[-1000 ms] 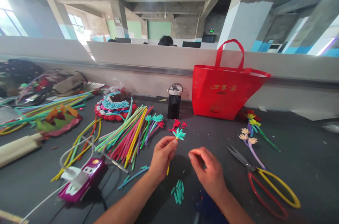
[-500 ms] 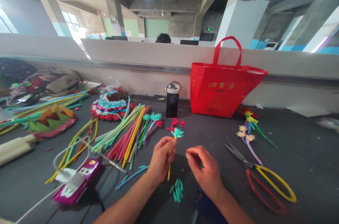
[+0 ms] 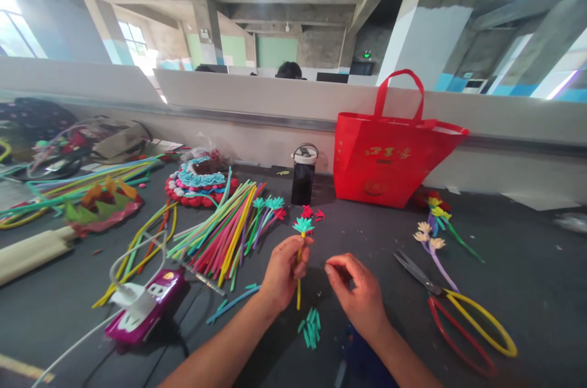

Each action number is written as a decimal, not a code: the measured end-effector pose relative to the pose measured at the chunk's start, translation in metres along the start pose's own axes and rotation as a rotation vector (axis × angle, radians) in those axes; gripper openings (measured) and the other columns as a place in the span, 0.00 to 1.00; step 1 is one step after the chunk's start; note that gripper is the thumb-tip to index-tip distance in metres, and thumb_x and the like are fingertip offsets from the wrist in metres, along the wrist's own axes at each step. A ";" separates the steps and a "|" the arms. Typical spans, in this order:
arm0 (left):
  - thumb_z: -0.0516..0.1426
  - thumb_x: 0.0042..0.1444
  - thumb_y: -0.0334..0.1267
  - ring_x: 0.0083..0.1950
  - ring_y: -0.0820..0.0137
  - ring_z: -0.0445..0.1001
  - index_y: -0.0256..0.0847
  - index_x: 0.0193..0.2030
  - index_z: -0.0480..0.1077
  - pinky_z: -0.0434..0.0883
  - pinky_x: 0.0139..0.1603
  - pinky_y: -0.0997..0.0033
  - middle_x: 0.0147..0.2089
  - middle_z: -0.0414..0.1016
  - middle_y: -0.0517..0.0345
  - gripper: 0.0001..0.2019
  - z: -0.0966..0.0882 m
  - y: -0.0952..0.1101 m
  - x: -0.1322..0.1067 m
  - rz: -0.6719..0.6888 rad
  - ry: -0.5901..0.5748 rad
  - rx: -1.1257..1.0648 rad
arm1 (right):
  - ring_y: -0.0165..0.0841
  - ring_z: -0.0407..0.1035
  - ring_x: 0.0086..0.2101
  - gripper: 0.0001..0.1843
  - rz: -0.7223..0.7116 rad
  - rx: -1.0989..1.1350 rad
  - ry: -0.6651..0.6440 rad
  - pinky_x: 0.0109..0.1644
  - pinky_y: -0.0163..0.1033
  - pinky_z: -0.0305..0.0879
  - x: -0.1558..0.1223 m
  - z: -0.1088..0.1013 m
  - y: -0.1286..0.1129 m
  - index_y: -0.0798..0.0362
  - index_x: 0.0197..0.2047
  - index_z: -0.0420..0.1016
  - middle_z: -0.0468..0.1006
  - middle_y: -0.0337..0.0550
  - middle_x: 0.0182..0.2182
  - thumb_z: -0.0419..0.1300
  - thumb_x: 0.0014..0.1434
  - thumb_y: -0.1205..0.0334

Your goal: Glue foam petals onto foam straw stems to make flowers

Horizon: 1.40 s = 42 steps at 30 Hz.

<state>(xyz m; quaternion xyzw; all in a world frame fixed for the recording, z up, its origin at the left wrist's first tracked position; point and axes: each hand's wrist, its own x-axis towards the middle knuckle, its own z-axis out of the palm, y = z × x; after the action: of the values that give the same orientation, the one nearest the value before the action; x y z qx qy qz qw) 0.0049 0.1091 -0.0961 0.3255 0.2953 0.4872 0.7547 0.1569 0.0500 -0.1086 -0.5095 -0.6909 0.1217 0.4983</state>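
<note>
My left hand (image 3: 283, 272) is closed round the yellow stem of a small craft flower (image 3: 302, 228) with a teal head, held upright above the dark table (image 3: 518, 278). My right hand (image 3: 358, 296) hovers just to its right, thumb and forefinger pinched together; what they hold, if anything, is too small to see. Below the hands lies a little heap of short teal pieces (image 3: 310, 328). Small red flower heads (image 3: 310, 213) lie just beyond the held flower.
A fan of coloured pipe cleaners (image 3: 224, 226) lies left of my hands, a purple glue gun (image 3: 145, 305) nearer left. Scissors (image 3: 458, 308) with yellow and red handles lie right, finished flowers (image 3: 435, 223) behind them. A dark bottle (image 3: 302, 175) and red bag (image 3: 389, 150) stand at the back.
My left hand has turned the flower more upright and shifted it slightly left. My right hand stays pinched close beside it.
</note>
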 end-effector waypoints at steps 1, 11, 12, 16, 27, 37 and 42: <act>0.60 0.52 0.41 0.16 0.84 0.51 0.33 0.38 0.73 0.45 0.17 0.79 0.21 0.63 0.67 0.12 0.000 0.000 0.000 0.004 0.004 -0.003 | 0.29 0.69 0.28 0.06 -0.006 -0.007 -0.002 0.33 0.32 0.65 0.001 -0.001 0.000 0.50 0.37 0.72 0.74 0.38 0.30 0.54 0.65 0.63; 0.62 0.50 0.42 0.16 0.81 0.60 0.33 0.35 0.73 0.52 0.16 0.78 0.24 0.71 0.61 0.12 0.001 -0.001 0.002 0.073 0.040 0.001 | 0.33 0.74 0.31 0.07 -0.054 -0.477 -0.158 0.34 0.36 0.69 -0.020 -0.051 -0.011 0.48 0.42 0.70 0.77 0.39 0.32 0.54 0.65 0.57; 0.62 0.50 0.41 0.16 0.81 0.60 0.33 0.35 0.73 0.52 0.16 0.78 0.24 0.71 0.60 0.12 0.001 -0.001 0.002 0.079 0.041 -0.006 | 0.34 0.75 0.31 0.08 -0.067 -0.538 -0.148 0.34 0.36 0.70 -0.033 -0.056 -0.010 0.48 0.43 0.69 0.77 0.40 0.32 0.54 0.64 0.54; 0.62 0.49 0.40 0.16 0.81 0.60 0.33 0.34 0.72 0.52 0.16 0.78 0.24 0.71 0.60 0.11 0.002 -0.001 0.001 0.083 0.036 -0.022 | 0.39 0.77 0.32 0.22 -0.212 -0.717 -0.109 0.34 0.40 0.74 -0.084 -0.065 0.009 0.52 0.48 0.68 0.79 0.45 0.34 0.59 0.58 0.46; 0.60 0.47 0.38 0.16 0.83 0.50 0.34 0.36 0.71 0.44 0.17 0.78 0.20 0.64 0.65 0.11 0.003 0.003 -0.002 0.025 0.012 0.004 | 0.40 0.78 0.33 0.20 0.027 -0.433 -0.035 0.37 0.40 0.76 -0.117 -0.055 0.034 0.52 0.47 0.74 0.81 0.46 0.34 0.62 0.49 0.62; 0.62 0.48 0.38 0.20 0.76 0.68 0.35 0.35 0.70 0.59 0.18 0.79 0.24 0.74 0.57 0.10 0.007 0.008 -0.020 -0.062 0.021 0.099 | 0.41 0.74 0.29 0.22 0.651 0.713 0.110 0.15 0.35 0.63 -0.065 -0.091 -0.043 0.51 0.47 0.77 0.79 0.52 0.35 0.58 0.56 0.46; 0.59 0.51 0.38 0.19 0.75 0.70 0.35 0.34 0.70 0.61 0.17 0.79 0.24 0.74 0.57 0.08 0.002 0.001 -0.020 -0.104 -0.041 0.106 | 0.31 0.67 0.21 0.21 0.560 0.526 -0.057 0.18 0.34 0.63 -0.030 -0.065 -0.049 0.55 0.44 0.78 0.78 0.48 0.31 0.59 0.59 0.46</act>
<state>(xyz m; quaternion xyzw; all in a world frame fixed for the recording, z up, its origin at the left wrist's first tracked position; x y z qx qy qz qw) -0.0016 0.0905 -0.0914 0.3592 0.3217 0.4243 0.7665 0.1803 -0.0192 -0.0617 -0.5296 -0.4839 0.4402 0.5401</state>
